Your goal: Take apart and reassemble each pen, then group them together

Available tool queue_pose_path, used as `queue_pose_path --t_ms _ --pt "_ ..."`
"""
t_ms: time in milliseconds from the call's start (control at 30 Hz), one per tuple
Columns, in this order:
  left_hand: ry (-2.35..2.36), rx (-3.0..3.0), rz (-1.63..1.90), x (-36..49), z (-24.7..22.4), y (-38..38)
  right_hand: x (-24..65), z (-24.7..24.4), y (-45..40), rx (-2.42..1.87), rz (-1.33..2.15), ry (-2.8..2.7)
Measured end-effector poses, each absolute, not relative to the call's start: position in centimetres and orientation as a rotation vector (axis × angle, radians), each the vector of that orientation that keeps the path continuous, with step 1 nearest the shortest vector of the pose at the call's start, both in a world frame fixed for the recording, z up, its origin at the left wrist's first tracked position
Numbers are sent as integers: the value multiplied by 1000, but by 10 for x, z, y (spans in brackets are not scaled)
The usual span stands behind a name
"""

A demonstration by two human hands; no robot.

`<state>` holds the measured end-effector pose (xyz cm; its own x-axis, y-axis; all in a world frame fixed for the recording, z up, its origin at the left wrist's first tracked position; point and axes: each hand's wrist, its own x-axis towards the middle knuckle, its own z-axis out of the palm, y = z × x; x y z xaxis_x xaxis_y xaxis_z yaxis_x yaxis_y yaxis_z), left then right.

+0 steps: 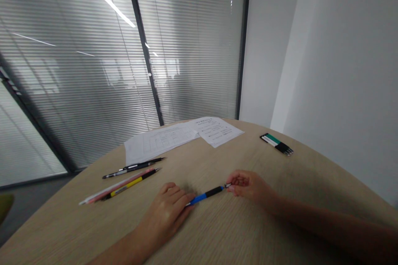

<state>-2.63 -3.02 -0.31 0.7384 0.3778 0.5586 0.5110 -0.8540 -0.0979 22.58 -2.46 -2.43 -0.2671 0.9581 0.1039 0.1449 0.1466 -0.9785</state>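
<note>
A blue pen (pixel 201 198) with a black grip lies between my hands, low over the wooden table (pixel 217 232). My left hand (pixel 172 208) has its fingers closed on the pen's rear end, which is partly hidden under them. At the other end, the fingertips of my right hand (pixel 243 184) pinch a small dark and metallic piece (pixel 228 185) at the pen's tip. Whether this piece is joined to the pen cannot be made out.
Left of my hands lie a yellow pen (pixel 127 185), a pink pen (pixel 120 186) and dark pens (pixel 133 167). Printed papers (pixel 164 140) rest at the far edge. Several green, white and black pens (pixel 276 144) lie at the right, near a wall.
</note>
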Motion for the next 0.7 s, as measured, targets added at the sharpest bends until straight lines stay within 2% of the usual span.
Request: queue_pose_path --t_ms 567,700 --pt "-513 -2651 -817 -24 -3 -31 228 -18 -31 -1204 642 -2117" --pt "-473 -2627 -817 -24 -4 -32 227 -18 -33 -1230 624 -2172"
